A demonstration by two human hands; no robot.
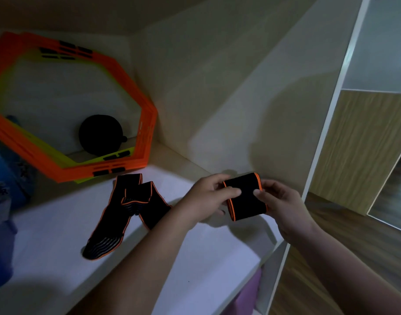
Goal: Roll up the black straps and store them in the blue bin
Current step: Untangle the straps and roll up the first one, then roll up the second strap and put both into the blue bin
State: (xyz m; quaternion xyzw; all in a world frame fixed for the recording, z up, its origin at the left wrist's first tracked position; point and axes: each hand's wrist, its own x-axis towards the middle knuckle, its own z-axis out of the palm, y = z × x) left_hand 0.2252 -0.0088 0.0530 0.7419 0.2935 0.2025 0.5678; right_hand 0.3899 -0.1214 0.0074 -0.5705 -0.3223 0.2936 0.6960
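Two black straps with orange edging are in view. At the far left edge, well to the left of both hands, is a blurred blue object; it may be the bin, but this cannot be confirmed. Orange hexagonal rings lean against the back wall, with a round black pouch behind them.

The loose strap lies unrolled and folded over itself on the white shelf, just to the left of the left hand.

The left hand grips the left end of the rolled strap, thumb on the front face. The right hand pinches the right end in the same way. The roll is held between the two hands, above the shelf and near the right side wall.

Step in hand, as judged: the roll of the first strap looks finished or nearly so.

Next move calls for:
1. Keep pressure on the outer wrap so the roll does not spring open.
2. Carry it leftward, across the loose strap, to the bin.
3. Roll the loose strap.
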